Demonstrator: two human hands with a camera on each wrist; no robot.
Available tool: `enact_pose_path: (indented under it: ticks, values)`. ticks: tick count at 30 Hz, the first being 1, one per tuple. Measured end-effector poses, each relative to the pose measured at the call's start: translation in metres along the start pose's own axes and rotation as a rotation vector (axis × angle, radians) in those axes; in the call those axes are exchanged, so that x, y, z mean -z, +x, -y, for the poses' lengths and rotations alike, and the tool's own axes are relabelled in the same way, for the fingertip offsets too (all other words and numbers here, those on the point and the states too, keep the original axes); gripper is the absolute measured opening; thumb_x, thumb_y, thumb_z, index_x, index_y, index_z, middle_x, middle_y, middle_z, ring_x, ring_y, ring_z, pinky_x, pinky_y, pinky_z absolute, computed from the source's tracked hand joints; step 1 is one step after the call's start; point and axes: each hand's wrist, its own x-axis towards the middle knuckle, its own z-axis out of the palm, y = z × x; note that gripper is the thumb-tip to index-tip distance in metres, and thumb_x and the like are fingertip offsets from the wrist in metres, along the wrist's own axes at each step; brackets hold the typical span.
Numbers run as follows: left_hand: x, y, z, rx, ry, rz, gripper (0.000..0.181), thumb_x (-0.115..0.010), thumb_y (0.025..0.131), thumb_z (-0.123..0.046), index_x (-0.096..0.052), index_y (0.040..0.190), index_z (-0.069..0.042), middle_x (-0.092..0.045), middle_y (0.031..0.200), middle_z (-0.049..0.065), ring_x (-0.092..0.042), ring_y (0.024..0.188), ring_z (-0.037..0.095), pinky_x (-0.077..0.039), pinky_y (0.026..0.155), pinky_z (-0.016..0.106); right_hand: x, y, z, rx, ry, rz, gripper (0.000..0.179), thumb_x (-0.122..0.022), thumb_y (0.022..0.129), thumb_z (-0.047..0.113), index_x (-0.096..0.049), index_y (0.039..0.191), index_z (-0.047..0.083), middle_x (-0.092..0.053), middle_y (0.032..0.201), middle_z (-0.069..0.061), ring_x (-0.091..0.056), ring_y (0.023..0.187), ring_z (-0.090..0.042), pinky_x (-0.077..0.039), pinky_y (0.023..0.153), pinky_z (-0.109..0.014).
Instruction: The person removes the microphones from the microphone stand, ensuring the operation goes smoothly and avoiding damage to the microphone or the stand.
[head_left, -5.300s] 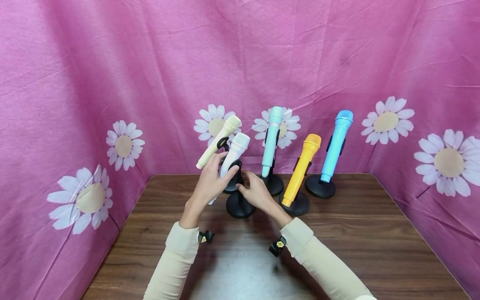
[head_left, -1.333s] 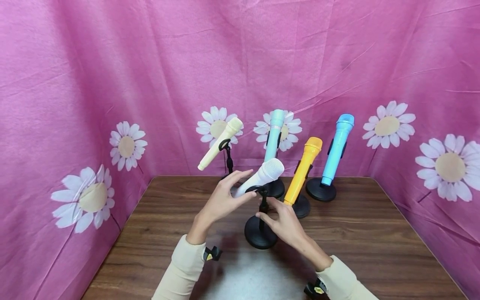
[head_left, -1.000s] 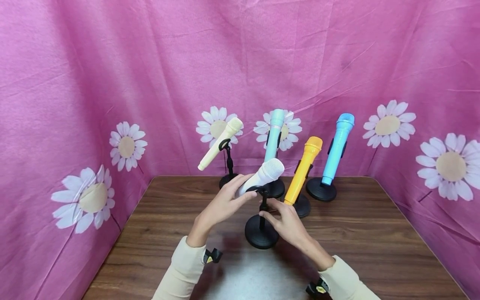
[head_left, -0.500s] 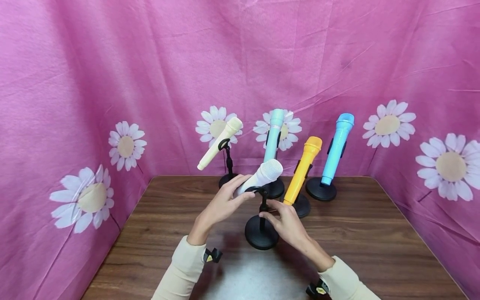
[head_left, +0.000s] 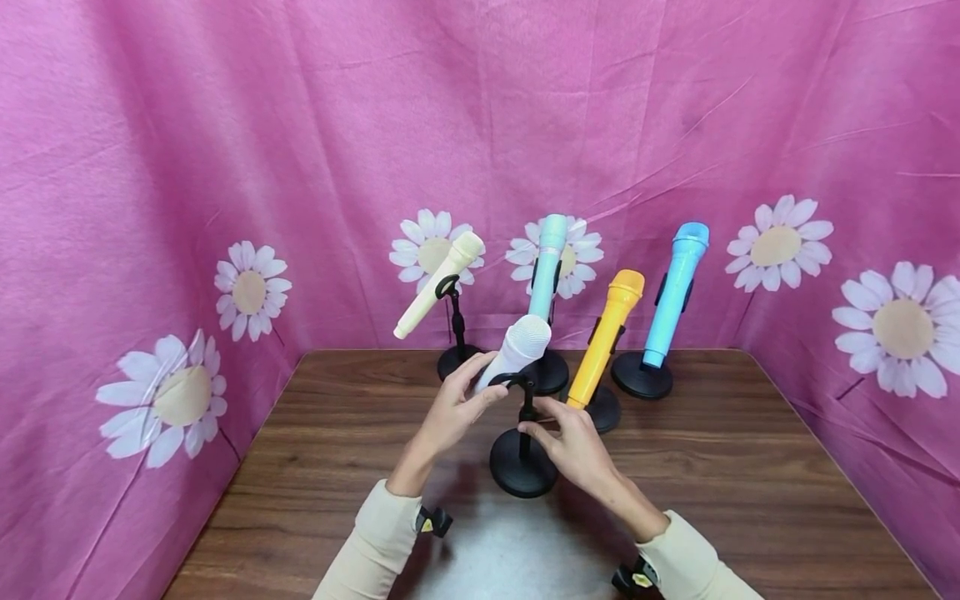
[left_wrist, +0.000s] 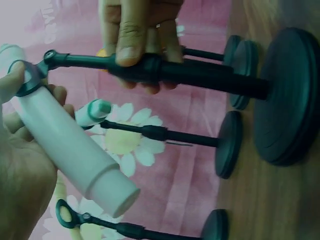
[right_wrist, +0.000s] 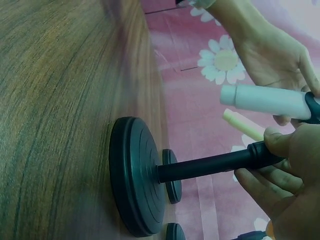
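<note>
Since half a second ago, in the head view, your left hand (head_left: 453, 408) has swung the white cylindrical microphone with a mesh head (head_left: 517, 352) slightly leftward. It sits tilted in the clip of the black stand with a round base (head_left: 517, 473), which your right hand (head_left: 576, 442) holds by its post on the brown wood-grain desk (head_left: 337, 467). Behind are the cream (head_left: 435, 292), mint-green (head_left: 546, 279), orange-yellow (head_left: 603, 342) and blue microphones (head_left: 673, 296).

In the left wrist view, your left thumb presses the clip, your fingers behind the white microphone.

In the right wrist view, your right thumb and fingers grip the post's collar, above the upright stand's base.
</note>
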Motion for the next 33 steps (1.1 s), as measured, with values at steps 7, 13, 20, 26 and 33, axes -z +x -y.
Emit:
enact_pose_path:
  ticks: [7, 13, 20, 26, 33]
  values:
    - [-0.011, -0.005, 0.010, -0.017, -0.099, -0.051, 0.042, -0.065, 0.104, -0.003, -0.056, 0.145, 0.005, -0.061, 0.123, 0.022, -0.059, 0.105, 0.008, -0.053, 0.086, 0.018, -0.001, -0.002, -0.002, 0.037, -0.033, -0.028, 0.030, -0.087, 0.089, 0.013, -0.076, 0.117, 0.009, -0.081, 0.104, -0.004, -0.078, 0.099, -0.022, -0.066, 0.080, -0.036]
    - [-0.023, -0.010, 0.018, 0.008, -0.229, -0.079, 0.049, -0.063, 0.106, -0.011, -0.047, 0.146, 0.012, -0.060, 0.128, 0.008, -0.060, 0.111, 0.005, -0.051, 0.092, 0.020, -0.001, -0.002, -0.002, 0.001, -0.020, -0.019, 0.030, -0.086, 0.089, 0.014, -0.076, 0.117, 0.012, -0.081, 0.106, -0.004, -0.078, 0.100, -0.020, -0.066, 0.080, -0.034]
    - [-0.035, -0.015, 0.026, 0.063, -0.353, -0.141, 0.050, -0.058, 0.104, -0.007, -0.040, 0.144, 0.016, -0.061, 0.126, -0.007, -0.060, 0.111, 0.004, -0.049, 0.095, 0.021, -0.001, -0.002, -0.001, -0.025, 0.004, -0.006, 0.031, -0.086, 0.089, 0.014, -0.075, 0.117, 0.011, -0.081, 0.106, -0.005, -0.078, 0.100, -0.021, -0.066, 0.081, -0.035]
    - [-0.044, -0.015, 0.030, 0.039, -0.456, -0.176, 0.039, -0.055, 0.103, -0.005, -0.047, 0.141, 0.003, -0.061, 0.126, -0.003, -0.061, 0.111, 0.006, -0.051, 0.096, 0.022, -0.001, -0.002, -0.001, -0.019, -0.006, -0.014, 0.031, -0.087, 0.089, 0.016, -0.076, 0.117, 0.011, -0.081, 0.105, -0.004, -0.078, 0.099, -0.020, -0.066, 0.081, -0.035]
    - [-0.054, -0.016, 0.032, 0.017, -0.538, -0.192, 0.034, -0.050, 0.103, -0.004, -0.050, 0.133, -0.019, -0.060, 0.120, -0.008, -0.057, 0.103, 0.006, -0.049, 0.092, 0.022, -0.001, -0.002, 0.000, -0.013, -0.011, -0.020, 0.030, -0.087, 0.088, 0.016, -0.076, 0.117, 0.011, -0.081, 0.105, -0.003, -0.078, 0.100, -0.020, -0.066, 0.082, -0.037]
